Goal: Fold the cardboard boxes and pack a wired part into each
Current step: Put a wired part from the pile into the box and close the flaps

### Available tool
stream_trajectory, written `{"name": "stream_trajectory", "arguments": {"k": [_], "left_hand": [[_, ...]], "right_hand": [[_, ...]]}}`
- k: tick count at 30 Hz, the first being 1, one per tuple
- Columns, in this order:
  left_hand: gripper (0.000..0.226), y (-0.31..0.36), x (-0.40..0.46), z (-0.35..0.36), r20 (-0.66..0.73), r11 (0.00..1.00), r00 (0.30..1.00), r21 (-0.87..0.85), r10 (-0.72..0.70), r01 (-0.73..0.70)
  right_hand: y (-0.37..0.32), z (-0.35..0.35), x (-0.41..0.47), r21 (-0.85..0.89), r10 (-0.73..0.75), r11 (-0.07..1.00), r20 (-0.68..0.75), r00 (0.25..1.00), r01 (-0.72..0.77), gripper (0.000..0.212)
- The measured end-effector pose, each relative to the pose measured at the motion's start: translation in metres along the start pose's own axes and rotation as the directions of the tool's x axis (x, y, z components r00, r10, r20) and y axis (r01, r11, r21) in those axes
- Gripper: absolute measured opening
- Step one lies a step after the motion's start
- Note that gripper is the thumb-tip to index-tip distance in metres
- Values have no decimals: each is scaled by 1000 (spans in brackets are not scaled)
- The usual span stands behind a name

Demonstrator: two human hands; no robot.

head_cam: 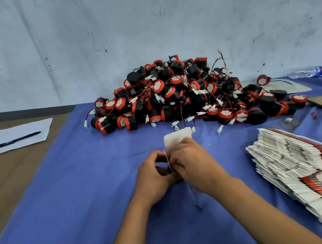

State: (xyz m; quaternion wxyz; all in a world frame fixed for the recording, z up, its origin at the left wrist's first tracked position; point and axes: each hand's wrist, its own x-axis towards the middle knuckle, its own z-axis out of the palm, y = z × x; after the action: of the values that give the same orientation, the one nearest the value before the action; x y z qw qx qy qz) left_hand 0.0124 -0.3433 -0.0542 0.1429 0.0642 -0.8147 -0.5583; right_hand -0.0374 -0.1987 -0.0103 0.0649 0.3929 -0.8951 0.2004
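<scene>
We see a desk (16, 177) partly covered by a blue cloth (83, 193). On the cloth lie a heap of wired parts (183, 96), a stack of flat boxes (297, 167) at right and a plastic bottle (306, 72); on the bare wood at left, a paper sheet (17, 131) bears a pen (19, 139).

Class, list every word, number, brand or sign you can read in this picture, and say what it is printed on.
None can be read.
Water bottle: blue label, too blurred.
Stack of flat boxes: red and black print, too blurred.
White box gripped by left hand and right hand: blank face.
Paper sheet: no writing visible.
</scene>
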Motion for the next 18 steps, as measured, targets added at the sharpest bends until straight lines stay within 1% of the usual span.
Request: {"name": "stream_trajectory", "arguments": {"k": [3, 6, 8, 9, 10, 11, 12, 13, 14, 15, 16, 17, 18], "left_hand": [[39, 1, -1, -2, 7, 1000, 1000, -15, 19, -19], [44, 1, -1, -3, 18, 999, 1000, -29, 22, -22], [47, 0, -1, -2, 9, 999, 1000, -44, 5, -4], [48, 1, -2, -1, 6, 999, 1000, -49, -7, 7], [48, 1, -2, 0, 3, 999, 1000, -46, -16, 16], [47, 2, -3, 0, 0, 999, 1000, -36, -21, 21], [44, 3, -3, -1, 2, 999, 1000, -31, -27, 27], [43, 3, -2, -3, 14, 999, 999, -33, -35, 35], [42, 2, -2, -5, 35, 998, 998, -39, -43, 44], [41, 2, -2, -7, 56, 998, 997, -40, -48, 51], [42, 2, -2, -8, 69, 998, 996, -38, -51, 54], [43, 2, -2, -9, 81, 997, 995, -42, -55, 58], [45, 1, -2, -10, 96, 995, 993, -71, -65, 72]], "right_hand": [[9, 1, -7, -9, -111, 994, -1, 994, 111, 27], [13, -1, -8, -88, -126, 988, 25, 992, 128, 32], [11, -5, -8, -59, -128, 990, 17, 992, 129, 31], [12, -6, -9, -15, -130, 992, -76, 989, 129, 28], [15, -5, -11, 15, -119, 992, -263, 957, 127, 25], [20, -4, -14, 33, -58, 996, -486, 872, 84, 21], [26, -2, -17, 109, 80, 994, -645, 760, -13, 17], [33, 2, -18, 273, 267, 957, -686, 677, -101, 14], [39, 4, -18, 504, 465, 850, -579, 670, -154, 12], [43, 9, -16, 720, 597, 664, -349, 723, -200, 9], [44, 15, -15, 831, 609, 496, -123, 784, -254, 8], [46, 21, -14, 852, 559, 445, -24, 829, -276, 8], [47, 27, -14, 812, 512, 517, -38, 858, -272, 8]]}}
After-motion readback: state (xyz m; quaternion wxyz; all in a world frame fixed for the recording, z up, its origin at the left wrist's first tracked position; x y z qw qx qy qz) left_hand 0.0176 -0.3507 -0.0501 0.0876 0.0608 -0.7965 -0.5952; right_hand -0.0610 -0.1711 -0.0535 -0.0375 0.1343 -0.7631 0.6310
